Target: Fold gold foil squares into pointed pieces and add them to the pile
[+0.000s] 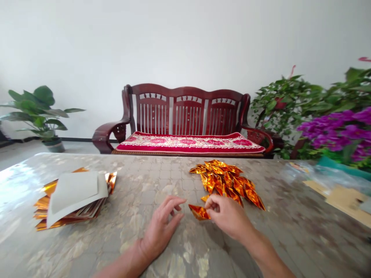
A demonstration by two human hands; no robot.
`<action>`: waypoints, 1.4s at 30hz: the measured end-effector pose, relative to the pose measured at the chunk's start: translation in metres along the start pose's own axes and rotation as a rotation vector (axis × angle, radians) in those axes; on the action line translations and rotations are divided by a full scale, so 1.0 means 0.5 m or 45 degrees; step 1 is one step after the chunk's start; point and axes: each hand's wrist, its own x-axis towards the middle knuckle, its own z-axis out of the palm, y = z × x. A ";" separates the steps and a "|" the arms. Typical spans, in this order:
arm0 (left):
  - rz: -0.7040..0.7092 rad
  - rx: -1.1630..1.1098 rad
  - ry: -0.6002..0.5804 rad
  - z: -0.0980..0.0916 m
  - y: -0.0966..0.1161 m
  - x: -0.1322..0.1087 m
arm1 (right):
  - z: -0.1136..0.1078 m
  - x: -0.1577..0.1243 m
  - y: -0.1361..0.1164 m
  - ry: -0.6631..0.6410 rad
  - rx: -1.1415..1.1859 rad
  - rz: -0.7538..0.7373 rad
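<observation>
My right hand (227, 214) is closed, its fingers pinching the right end of a folded gold foil paper ingot (198, 212). Just behind that hand lies a heap of similar folded gold paper ingots (223, 178), partly hidden by my fingers. To the left, my left hand (165, 220) rests low over the table with fingers apart and nothing in them. Its fingertips point toward the held ingot without touching it. A stack of flat foil sheets (75, 189), pale paper on top and gold edges showing, lies at the table's left.
The table (130, 193) has a patterned, glossy cover. Clear plastic wrapping (304, 172) and brown cardboard (344, 199) lie at its right edge, near purple flowers (336, 131). Beyond the table stands a wooden bench (188, 112) with a red-and-white cushion, and a potted plant (43, 112) is at left.
</observation>
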 end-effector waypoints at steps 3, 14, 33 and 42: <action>-0.014 -0.075 -0.048 -0.003 0.000 0.004 | 0.011 0.005 -0.014 -0.041 0.074 -0.047; 0.074 -0.064 -0.169 -0.014 -0.011 0.001 | 0.039 0.018 -0.020 -0.061 0.408 -0.195; 0.124 0.070 -0.079 -0.024 -0.020 -0.002 | 0.065 0.010 0.042 0.174 0.287 -0.888; 0.093 0.032 -0.271 -0.020 -0.023 0.000 | 0.094 0.004 0.035 0.108 0.391 -0.798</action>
